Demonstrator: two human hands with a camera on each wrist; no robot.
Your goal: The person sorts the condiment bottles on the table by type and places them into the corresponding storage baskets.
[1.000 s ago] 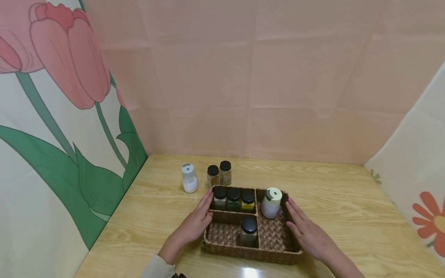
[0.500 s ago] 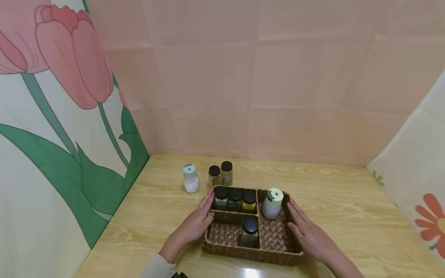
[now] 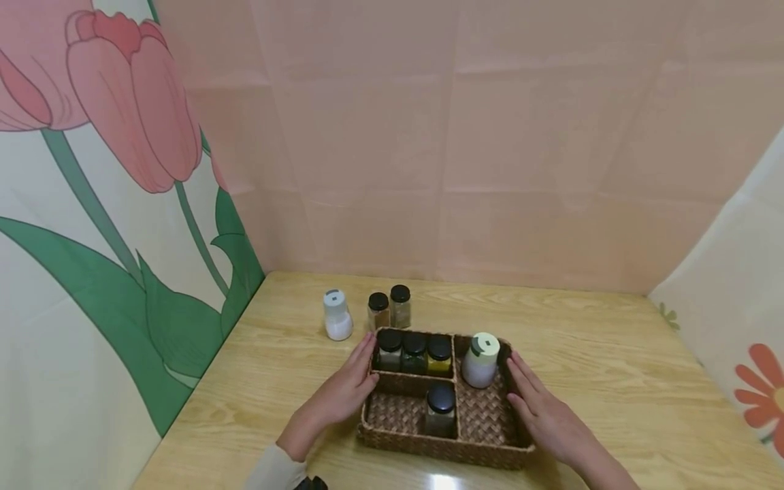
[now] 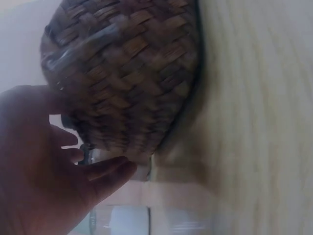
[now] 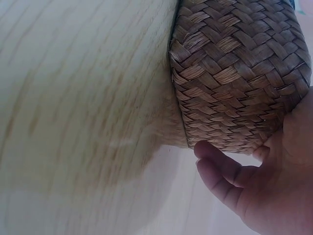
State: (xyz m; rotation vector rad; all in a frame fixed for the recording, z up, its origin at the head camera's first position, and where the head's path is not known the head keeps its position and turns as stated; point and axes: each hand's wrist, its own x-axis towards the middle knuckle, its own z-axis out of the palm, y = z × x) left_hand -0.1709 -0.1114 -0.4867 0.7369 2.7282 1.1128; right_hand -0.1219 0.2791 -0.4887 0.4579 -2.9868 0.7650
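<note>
The basket (image 3: 422, 444), a shallow rectangle of coarse brown wicker with rounded corners, sits on the wood-grained table (image 3: 612, 361) between two hands. The left hand (image 3: 343, 396) lies along its left end and the right hand (image 3: 546, 416) along its right end, fingers extended, palms turned inward, touching the braided wall without curling round it. Woven dividers make three compartments. The back-left one holds a row of three jars (image 3: 414, 352) with round black lids, the last showing yellow contents; the front-left one holds a single squat jar (image 3: 439, 411) beside the divider. In the long right compartment, a smooth, pale-capped shaker (image 3: 480, 361) stands toward the back. Beyond the basket stand a waisted white shaker (image 3: 338, 316) and two clear, black-lidded bottles (image 3: 401, 309).
</note>
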